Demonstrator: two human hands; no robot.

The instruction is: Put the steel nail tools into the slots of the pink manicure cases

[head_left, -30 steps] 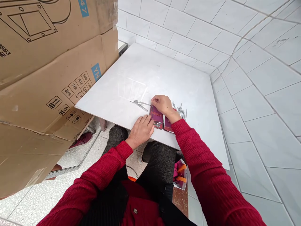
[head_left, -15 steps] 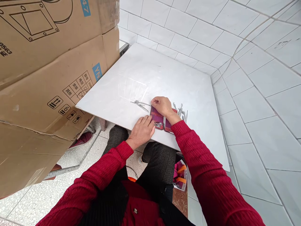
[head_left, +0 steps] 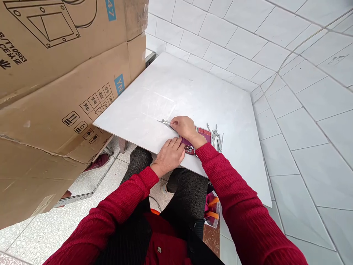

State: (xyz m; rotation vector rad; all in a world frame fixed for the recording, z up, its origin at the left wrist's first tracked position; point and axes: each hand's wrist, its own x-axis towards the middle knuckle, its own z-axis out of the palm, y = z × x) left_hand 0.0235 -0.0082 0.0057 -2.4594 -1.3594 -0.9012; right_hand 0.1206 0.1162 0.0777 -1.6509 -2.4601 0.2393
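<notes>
An opened manicure case with a maroon and purple lining lies near the table's front edge. Thin metal manicure tools lie in a small pile off its left side. My right hand reaches across the case, thumb and forefinger pinched at the right end of that pile; what is between the fingertips is too small to make out. Flat along the case's near left edge rests my left hand, fingers extended and touching it. Small metal pieces show in the case beside this hand. My right hand hides much of the lining.
Metal nippers and clippers lie just right of the case on the white table. A large cardboard box stands against the table's left side. White tiled walls border the back and right. Below the table is a clear bag with orange straps.
My right hand has moved left from the case's upper edge to the tool pile, uncovering part of the case's right half. The left hand stays by the case. The view has shifted slightly.
</notes>
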